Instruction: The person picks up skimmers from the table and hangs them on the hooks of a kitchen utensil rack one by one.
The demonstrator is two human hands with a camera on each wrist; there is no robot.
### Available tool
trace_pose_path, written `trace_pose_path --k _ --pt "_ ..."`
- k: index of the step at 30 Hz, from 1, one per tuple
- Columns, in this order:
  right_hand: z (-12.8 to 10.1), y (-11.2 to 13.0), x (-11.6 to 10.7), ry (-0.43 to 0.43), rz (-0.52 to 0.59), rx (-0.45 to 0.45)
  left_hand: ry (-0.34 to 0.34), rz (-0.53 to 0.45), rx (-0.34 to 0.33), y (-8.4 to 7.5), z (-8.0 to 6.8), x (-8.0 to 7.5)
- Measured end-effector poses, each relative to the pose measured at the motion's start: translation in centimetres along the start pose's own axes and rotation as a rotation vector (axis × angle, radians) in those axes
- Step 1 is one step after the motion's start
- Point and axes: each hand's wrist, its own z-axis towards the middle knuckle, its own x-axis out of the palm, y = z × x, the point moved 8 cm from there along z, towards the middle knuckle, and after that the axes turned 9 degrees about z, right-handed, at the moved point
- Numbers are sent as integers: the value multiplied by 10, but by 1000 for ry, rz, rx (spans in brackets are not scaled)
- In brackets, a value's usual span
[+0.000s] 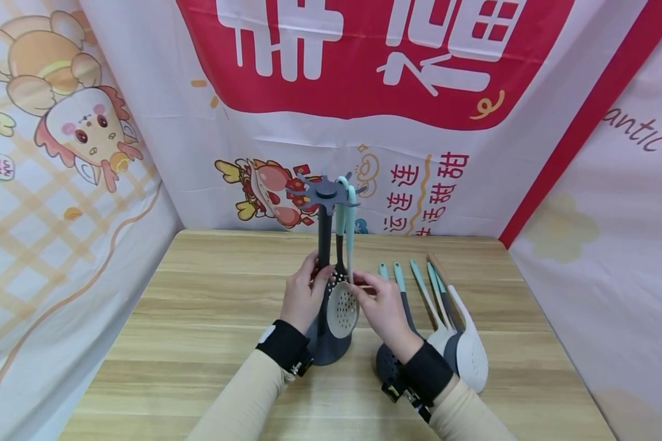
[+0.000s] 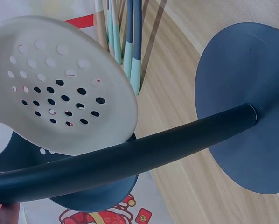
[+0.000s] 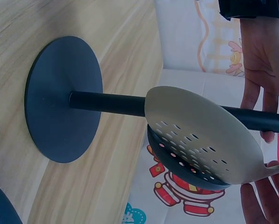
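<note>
A dark utensil stand (image 1: 325, 233) with a round base stands upright mid-table. My left hand (image 1: 302, 297) holds its pole (image 2: 130, 158) partway up, fingers around the far side. Two perforated skimmers with turquoise handles hang side by side from the stand's notched top (image 1: 325, 195). The nearer is a beige skimmer (image 1: 343, 310); behind it, partly hidden, is a dark skimmer (image 3: 170, 161). My right hand (image 1: 383, 306) pinches the beige skimmer low on its handle, just above the bowl. In the right wrist view, the right fingers (image 3: 270, 200) show at its neck.
Right of the stand, more utensils lie on the wooden table (image 1: 209, 331): a dark perforated one (image 1: 387, 366) under my right wrist, a white slotted turner (image 1: 472, 361) and several others with turquoise handles. A printed cloth (image 1: 287, 138) hangs behind the table.
</note>
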Motion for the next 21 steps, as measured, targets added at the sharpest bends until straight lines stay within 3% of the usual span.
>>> trace_pose_path --k 11,21 --pt "3 -2 -1 -18 -4 -21 0 -9 -1 -1 -1 0" --pt "-4 -15 0 5 37 28 -9 -2 -8 0 -1 1"
